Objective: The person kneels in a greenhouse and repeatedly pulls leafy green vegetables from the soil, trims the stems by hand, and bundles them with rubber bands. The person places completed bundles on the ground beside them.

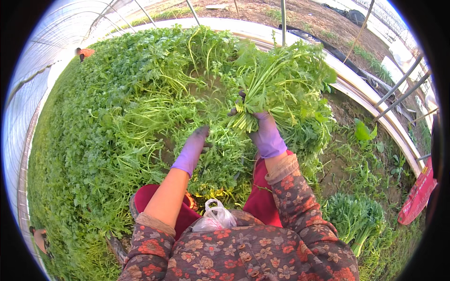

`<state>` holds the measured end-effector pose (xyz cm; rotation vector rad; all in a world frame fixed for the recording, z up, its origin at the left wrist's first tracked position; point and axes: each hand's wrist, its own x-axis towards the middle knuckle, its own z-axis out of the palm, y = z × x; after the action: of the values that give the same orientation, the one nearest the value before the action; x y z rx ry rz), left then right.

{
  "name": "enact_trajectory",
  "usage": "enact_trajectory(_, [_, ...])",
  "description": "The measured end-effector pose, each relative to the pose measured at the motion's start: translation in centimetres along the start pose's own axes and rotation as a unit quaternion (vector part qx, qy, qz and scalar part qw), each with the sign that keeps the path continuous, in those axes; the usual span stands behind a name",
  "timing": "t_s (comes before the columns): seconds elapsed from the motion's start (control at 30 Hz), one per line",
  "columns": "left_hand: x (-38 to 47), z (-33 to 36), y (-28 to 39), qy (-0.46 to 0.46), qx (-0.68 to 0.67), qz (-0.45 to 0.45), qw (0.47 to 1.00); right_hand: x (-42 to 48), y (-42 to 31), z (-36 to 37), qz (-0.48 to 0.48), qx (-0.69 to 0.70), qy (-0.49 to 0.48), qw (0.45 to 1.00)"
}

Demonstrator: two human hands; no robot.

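My right hand (pixel 268 135), in a purple glove with dark fingers, is closed around a thick bunch of leafy greens (pixel 260 82). The cut stem ends point down toward me, and the lobed leaves fan out up and to the right. Below and left of those stem ends is my left hand (pixel 191 151), gloved the same way. Its thumb and fingers are apart, and I see nothing between them. Beneath both hands lie loose greens (pixel 225 151). The standing crop (pixel 102 116) fills the ground to the left and ahead.
A bundle of greens (pixel 355 217) lies on the ground at right, near a red printed bag (pixel 418 195). A white plastic bag (pixel 216 217) is at my waist. Metal poles (pixel 402 93) and white sheeting (pixel 379 119) edge the tunnel. Another person (pixel 86 52) is far left; someone else (pixel 40 240) is lower left.
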<state>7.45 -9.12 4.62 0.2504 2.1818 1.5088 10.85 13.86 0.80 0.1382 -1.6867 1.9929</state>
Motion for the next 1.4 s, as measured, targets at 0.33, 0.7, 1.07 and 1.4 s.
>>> enact_trajectory(0.33, [-1.2, 7.5, 7.4, 0.032, -0.329, -0.015, 0.944, -2.5, -8.3, 5.3, 0.238, 0.291, 0.124, 0.918])
enact_trajectory(0.7, [-0.4, 1.1, 7.5, -0.278, -0.074, 0.077, 0.954, -4.2, -6.8, 4.5, 0.088, 0.211, -0.074, 0.971])
enact_trajectory(1.07, [-6.7, 3.3, 8.9, -0.312, -0.198, 0.090, 0.925, -6.8, -7.8, 2.2, 0.060, 0.140, -0.172, 0.973])
enact_trajectory(1.4, [-3.3, -0.7, 18.1, 0.086, 0.655, 0.305, 0.686, -6.5, -17.4, 2.6, 0.224, -0.044, -0.187, 0.956])
